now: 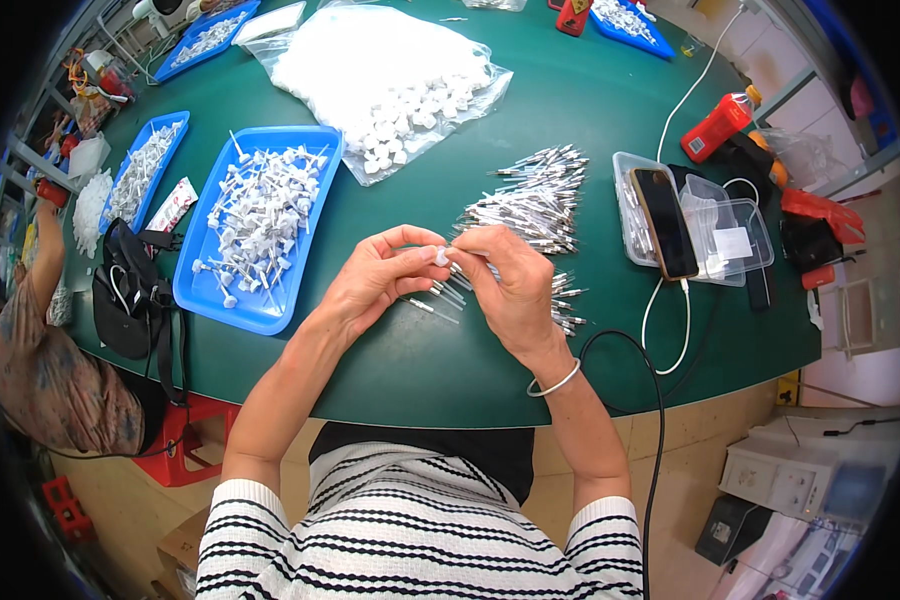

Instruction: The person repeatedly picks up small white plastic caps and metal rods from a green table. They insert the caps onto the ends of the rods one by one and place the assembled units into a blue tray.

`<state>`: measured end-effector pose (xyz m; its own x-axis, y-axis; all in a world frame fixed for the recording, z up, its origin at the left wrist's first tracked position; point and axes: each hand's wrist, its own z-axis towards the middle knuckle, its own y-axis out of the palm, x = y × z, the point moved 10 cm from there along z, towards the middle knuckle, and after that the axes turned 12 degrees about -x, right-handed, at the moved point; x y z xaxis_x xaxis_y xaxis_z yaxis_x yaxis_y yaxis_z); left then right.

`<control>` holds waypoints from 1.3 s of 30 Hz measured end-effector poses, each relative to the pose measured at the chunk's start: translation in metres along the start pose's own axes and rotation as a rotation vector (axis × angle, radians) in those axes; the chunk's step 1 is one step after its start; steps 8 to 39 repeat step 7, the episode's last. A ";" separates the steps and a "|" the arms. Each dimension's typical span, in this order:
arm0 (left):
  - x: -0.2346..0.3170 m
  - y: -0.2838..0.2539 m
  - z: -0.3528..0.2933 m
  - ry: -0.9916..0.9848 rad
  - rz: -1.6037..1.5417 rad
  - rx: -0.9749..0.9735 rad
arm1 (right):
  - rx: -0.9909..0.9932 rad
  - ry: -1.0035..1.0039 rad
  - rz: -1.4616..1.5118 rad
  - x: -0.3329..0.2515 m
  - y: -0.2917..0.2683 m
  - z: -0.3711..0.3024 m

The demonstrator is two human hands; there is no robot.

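Observation:
Over the near middle of the green table (390,385), both my hands meet at one small white plastic cap (442,257). Thumb and forefinger of my left hand (365,280) pinch that cap. My right hand (513,290) is closed in a pinch right beside it; what lies between its fingertips is hidden. Thin metal-and-clear rods (435,312) lie under my hands. Beyond the right hand spreads a larger heap of similar thin rods (530,205). To the left, a blue tray (266,322) holds many rods with white caps on them.
A clear bag of white caps (380,70) lies at the back. A phone (663,225) with a white cable rests on clear plastic boxes (745,245) at right, near a red bottle (715,128). At left are a black bag (125,300), another blue tray (175,130) and a seated person (60,375).

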<state>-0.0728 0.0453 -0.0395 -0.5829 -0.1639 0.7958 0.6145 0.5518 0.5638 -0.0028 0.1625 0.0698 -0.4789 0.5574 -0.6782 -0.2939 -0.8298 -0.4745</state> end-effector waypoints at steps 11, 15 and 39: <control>-0.004 -0.001 0.001 -0.020 -0.040 -0.004 | 0.001 -0.021 -0.014 -0.003 -0.001 0.001; -0.004 -0.001 0.001 -0.020 -0.040 -0.004 | 0.001 -0.021 -0.014 -0.003 -0.001 0.001; -0.004 -0.001 0.001 -0.020 -0.040 -0.004 | 0.001 -0.021 -0.014 -0.003 -0.001 0.001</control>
